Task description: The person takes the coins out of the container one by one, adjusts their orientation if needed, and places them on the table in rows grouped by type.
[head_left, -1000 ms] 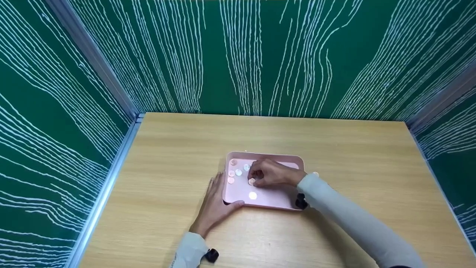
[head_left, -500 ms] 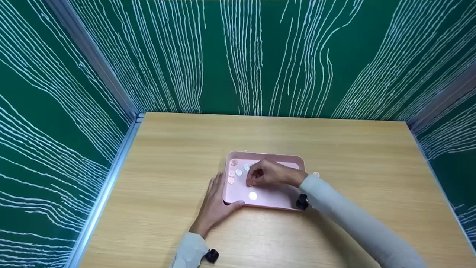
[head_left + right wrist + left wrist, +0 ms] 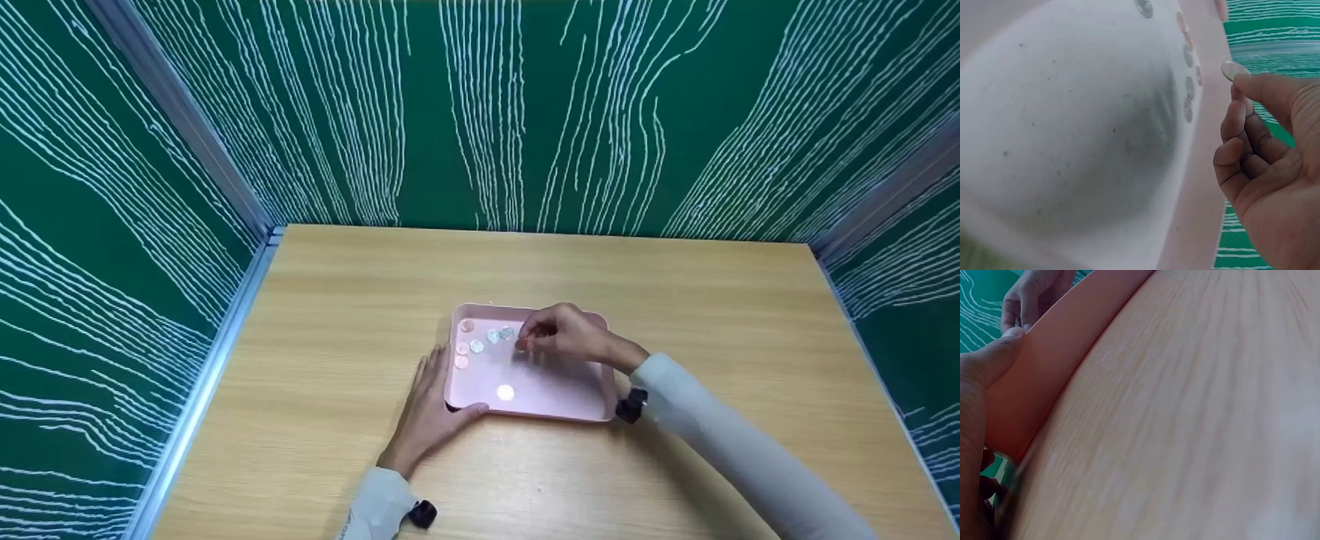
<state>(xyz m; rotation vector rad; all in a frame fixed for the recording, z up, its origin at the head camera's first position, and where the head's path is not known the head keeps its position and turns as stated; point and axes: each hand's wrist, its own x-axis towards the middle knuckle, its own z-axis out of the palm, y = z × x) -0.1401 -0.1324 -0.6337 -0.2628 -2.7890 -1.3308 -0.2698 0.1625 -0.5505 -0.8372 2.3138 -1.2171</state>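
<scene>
Fingers [image 3: 1233,119] of the right hand [image 3: 1275,174] partly hide a pinched coin [image 3: 1229,70].

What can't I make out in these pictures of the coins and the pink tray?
Head view: the markings on the loose coins, too small; part of the tray at its right side, hidden by the right hand.
Left wrist view: the tray's inside, hidden by its wall; part of the left hand, cut off by the left edge.
Right wrist view: part of the held coin, covered by the thumb.
</scene>
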